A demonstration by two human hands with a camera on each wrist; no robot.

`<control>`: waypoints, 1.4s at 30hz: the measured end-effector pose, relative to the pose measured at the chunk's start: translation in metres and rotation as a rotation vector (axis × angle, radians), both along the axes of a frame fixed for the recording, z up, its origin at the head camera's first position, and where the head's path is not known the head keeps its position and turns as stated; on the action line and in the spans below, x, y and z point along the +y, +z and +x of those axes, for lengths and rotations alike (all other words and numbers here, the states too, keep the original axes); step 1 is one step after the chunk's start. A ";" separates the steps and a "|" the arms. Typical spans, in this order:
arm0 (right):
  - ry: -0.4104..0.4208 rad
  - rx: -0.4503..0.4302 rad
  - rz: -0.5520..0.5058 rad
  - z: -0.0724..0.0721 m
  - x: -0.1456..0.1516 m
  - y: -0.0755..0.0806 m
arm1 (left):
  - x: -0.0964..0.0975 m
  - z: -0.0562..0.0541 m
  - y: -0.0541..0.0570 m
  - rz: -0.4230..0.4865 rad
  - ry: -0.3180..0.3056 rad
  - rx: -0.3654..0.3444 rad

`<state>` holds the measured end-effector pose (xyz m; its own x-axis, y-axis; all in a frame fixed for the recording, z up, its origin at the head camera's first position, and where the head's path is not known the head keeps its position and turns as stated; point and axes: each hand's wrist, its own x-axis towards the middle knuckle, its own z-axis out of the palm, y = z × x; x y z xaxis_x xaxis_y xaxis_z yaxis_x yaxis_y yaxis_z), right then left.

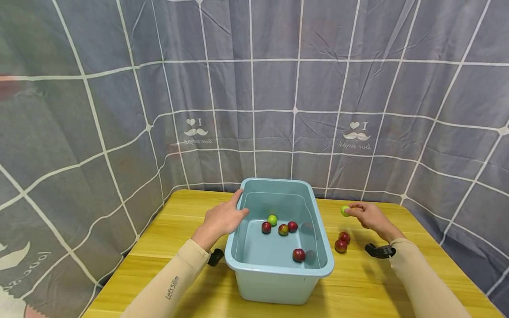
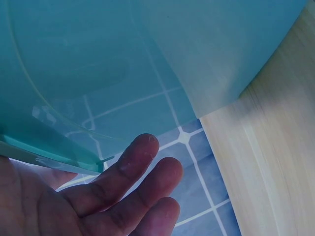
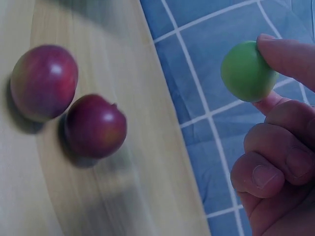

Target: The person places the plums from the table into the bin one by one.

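A light blue plastic tub (image 1: 280, 270) stands on the table, with several plums (image 1: 266, 227) and a small green round fruit (image 1: 272, 220) on its floor. My left hand (image 1: 224, 216) holds the tub's left rim. Its thumb lies over the inside, and its other fingers (image 2: 170, 172) stretch along the outside. To the right of the tub, my right hand (image 1: 371, 217) pinches another small green fruit (image 3: 247, 71) between thumb and index finger, above the table, its other fingers curled in. Two dark red plums (image 3: 45, 82) lie close together on the table near it.
The yellow wood-grain table (image 1: 159, 247) ends at a grey curtain (image 1: 274, 88) with white grid lines, which hangs behind and along both sides. A black device (image 1: 379, 251) sits at the right wrist, and another black piece (image 1: 216, 257) at the left.
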<state>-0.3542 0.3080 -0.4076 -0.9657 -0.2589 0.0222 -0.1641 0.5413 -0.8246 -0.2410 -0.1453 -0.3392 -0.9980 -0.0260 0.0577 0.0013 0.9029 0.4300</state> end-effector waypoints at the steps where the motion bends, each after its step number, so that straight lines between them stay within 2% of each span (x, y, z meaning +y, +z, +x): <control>1: 0.004 0.005 0.002 0.000 -0.001 0.002 | 0.000 0.000 0.000 0.000 -0.001 0.000; 15: 0.071 0.106 0.037 0.005 -0.024 0.033 | 0.001 0.001 0.000 0.007 -0.005 -0.001; 26: 0.121 0.183 0.113 0.010 -0.042 0.058 | 0.000 0.000 0.000 0.021 -0.008 -0.003; 42: 0.257 0.264 0.183 0.024 -0.080 0.095 | 0.000 -0.001 -0.001 0.010 -0.006 0.003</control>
